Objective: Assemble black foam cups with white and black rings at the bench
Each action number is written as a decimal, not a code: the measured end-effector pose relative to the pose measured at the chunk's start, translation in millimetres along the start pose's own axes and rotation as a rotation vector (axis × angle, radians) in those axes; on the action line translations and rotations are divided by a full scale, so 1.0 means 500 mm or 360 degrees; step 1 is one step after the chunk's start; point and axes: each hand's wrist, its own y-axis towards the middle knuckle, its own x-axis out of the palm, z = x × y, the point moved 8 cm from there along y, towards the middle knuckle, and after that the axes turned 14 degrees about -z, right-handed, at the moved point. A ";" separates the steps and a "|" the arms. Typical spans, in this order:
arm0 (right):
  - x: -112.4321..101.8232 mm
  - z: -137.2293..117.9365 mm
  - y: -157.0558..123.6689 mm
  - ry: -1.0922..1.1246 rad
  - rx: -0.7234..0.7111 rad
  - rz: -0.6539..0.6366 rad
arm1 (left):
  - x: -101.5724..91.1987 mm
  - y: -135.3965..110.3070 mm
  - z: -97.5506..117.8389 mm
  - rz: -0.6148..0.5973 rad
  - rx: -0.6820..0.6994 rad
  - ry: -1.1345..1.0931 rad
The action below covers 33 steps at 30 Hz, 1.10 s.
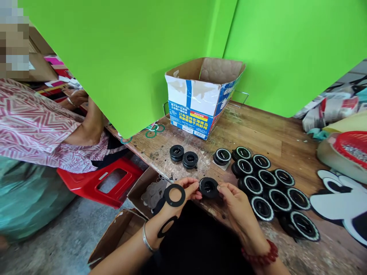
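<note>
My left hand [183, 193] and my right hand [233, 200] both pinch one black round disc [209, 187] at the near edge of the wooden table [258, 133]. A flat black ring [174, 195] sticks to the back of my left hand, and a second black ring [167, 226] lies on that wrist beside a silver bangle. Two black discs [183, 156] rest just beyond my hands. To the right stands a cluster of several black discs with white rims [266, 187].
An open cardboard box [200, 95] with blue print stands at the table's back. A person in a patterned top [43, 126] sits on the left by a red stool [100, 183]. Cardboard boxes [137, 214] sit on the floor. A red basket [351, 147] and black-and-white cutouts [341, 198] lie right.
</note>
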 end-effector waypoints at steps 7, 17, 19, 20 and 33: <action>0.007 -0.006 0.009 -0.0037 -0.0015 -0.0051 | -0.009 0.015 0.017 0.0049 0.0067 0.0036; 0.019 -0.005 0.003 0.0056 -0.0038 0.0039 | -0.005 0.015 0.018 0.0029 0.0040 0.0036; 0.019 -0.007 0.002 0.0042 -0.0041 0.0059 | -0.006 0.017 0.018 0.0036 0.0034 0.0046; 0.019 -0.008 0.002 0.0039 -0.0037 0.0065 | -0.006 0.017 0.018 0.0038 0.0031 0.0049; 0.015 -0.011 0.000 -0.0102 -0.0015 0.0152 | -0.005 0.016 0.015 0.0066 0.0008 0.0007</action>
